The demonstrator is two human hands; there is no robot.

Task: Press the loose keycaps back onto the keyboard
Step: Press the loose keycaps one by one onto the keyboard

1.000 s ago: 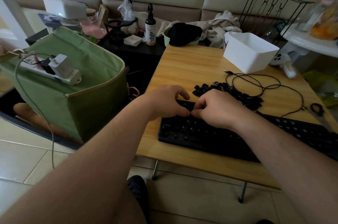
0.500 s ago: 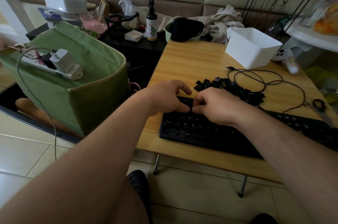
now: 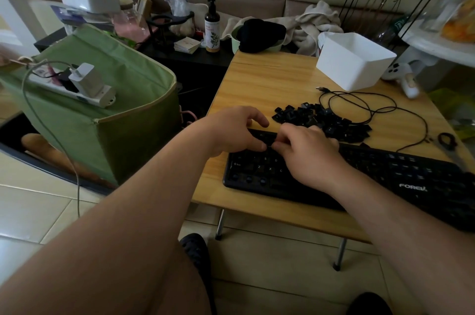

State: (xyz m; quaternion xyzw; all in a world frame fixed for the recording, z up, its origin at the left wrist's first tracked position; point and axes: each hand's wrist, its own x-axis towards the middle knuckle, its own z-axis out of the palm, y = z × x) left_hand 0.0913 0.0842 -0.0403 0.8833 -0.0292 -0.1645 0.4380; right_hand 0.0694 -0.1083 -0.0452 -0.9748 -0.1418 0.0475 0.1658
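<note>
Keycaps (image 3: 325,119), a loose black heap of them, lie on the wooden table (image 3: 262,83) just beyond the keyboard (image 3: 385,173), right of centre. Both hands are down on the keyboard's left end, fingertips meeting over the upper rows! The left hand (image 3: 231,132) has its fingers curled, thumb and forefinger pinched together at the meeting point. The right hand (image 3: 308,152) curls in the same way, its fingertips touching the left's; something small and dark sits between them, too tiny to name. Further out, a black cable (image 3: 372,109) loops beside the heap, a white tub (image 3: 354,60) stands at the far right, and a green fabric bin (image 3: 102,114) stands left of the table.
</note>
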